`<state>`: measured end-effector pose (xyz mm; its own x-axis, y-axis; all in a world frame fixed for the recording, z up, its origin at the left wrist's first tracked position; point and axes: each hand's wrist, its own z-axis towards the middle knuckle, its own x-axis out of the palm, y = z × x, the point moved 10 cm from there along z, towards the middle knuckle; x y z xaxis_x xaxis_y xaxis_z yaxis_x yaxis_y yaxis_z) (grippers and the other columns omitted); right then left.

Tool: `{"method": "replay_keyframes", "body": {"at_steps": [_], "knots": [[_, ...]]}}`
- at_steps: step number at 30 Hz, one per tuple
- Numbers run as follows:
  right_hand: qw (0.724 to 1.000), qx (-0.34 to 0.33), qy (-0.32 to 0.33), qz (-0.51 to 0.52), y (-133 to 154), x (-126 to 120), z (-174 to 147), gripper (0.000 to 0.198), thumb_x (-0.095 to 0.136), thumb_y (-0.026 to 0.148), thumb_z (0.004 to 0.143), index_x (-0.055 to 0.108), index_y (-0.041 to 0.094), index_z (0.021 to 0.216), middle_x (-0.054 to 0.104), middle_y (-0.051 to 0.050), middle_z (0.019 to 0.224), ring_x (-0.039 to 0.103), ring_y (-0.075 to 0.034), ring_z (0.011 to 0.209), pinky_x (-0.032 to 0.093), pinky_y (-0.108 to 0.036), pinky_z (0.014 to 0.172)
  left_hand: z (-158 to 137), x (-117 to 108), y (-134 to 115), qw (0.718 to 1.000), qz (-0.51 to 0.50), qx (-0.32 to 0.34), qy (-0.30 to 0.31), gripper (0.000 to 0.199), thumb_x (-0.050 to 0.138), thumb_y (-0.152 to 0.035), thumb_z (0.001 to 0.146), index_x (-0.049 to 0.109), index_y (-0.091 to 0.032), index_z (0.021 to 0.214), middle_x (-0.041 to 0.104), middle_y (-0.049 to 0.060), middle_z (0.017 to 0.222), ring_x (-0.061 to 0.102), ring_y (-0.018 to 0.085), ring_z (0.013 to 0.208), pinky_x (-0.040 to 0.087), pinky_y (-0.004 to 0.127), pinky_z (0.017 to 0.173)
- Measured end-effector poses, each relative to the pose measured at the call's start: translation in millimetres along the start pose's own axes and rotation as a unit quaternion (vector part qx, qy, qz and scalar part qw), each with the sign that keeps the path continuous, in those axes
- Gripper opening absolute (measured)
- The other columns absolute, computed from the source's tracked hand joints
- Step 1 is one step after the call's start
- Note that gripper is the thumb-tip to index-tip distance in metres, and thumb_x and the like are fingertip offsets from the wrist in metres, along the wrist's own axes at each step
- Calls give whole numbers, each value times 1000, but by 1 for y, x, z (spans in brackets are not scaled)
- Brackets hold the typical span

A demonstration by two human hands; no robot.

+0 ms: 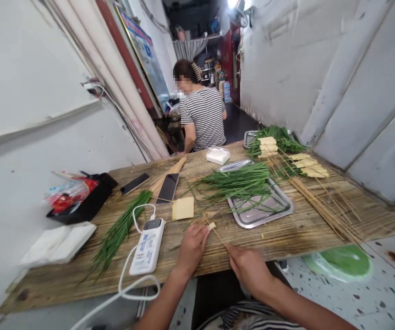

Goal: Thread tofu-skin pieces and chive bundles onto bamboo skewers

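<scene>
My left hand (192,247) is closed on a small pale-yellow roll (211,226), which looks like a rolled tofu sheet, near the table's front edge. My right hand (249,266) pinches the near end of a thin bamboo skewer (220,237); its other end reaches the roll, and whether it passes through is hidden by my fingers. Just beyond my left hand lie flat, square yellow sheets (183,208). Long green chives (240,181) lie across a metal tray (252,217) ahead of my right hand.
A white power bank (147,252) with a cable, more chives (123,224), two phones (168,188) and a black box (84,201) are at left. Skewered yellow rolls (309,166) and loose skewers (317,206) lie at right. A person in a striped shirt (204,117) sits beyond the table.
</scene>
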<state>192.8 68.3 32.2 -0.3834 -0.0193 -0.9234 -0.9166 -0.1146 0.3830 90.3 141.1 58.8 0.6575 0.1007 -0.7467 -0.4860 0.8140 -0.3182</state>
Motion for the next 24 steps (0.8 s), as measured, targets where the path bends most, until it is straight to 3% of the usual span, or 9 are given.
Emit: {"method": "replay_keyframes", "body": {"at_steps": [7,14,19,21,24], "knots": [[999,10,-19,30,-7,-13,-5,28,43,8,86,65,15,100,72,-8,83,68,-17,76,46,-22,67,5,2,-9,999,36,29,-1,20,48,-21,92,63,-22,104,69,5,93,64,19,85,54,40,81],[998,7,-61,-6,-37,-36,-9,31,41,9,86,66,14,104,72,-9,83,68,-17,74,48,-21,65,39,25,-25,1000,26,9,5,20,48,-22,92,67,-18,96,68,6,85,61,17,78,51,33,72],[995,-16,-89,-45,-58,-37,-1,34,42,10,85,64,15,110,73,-8,82,69,-17,68,49,-22,61,52,41,-24,999,27,-7,24,22,46,-24,93,67,-18,95,68,7,80,60,18,76,51,33,70],[994,-23,-97,-51,-62,-34,1,36,41,11,86,63,15,114,73,-8,82,69,-17,67,49,-22,61,51,37,-21,1000,20,-14,13,22,47,-24,92,65,-18,104,69,8,88,61,19,82,52,34,73],[993,-24,-90,-73,-62,-27,4,36,42,11,86,62,15,115,73,-9,84,69,-18,67,50,-23,60,42,11,-9,997,36,-46,-47,24,48,-21,92,62,-17,110,69,9,98,61,20,90,52,37,80]]}}
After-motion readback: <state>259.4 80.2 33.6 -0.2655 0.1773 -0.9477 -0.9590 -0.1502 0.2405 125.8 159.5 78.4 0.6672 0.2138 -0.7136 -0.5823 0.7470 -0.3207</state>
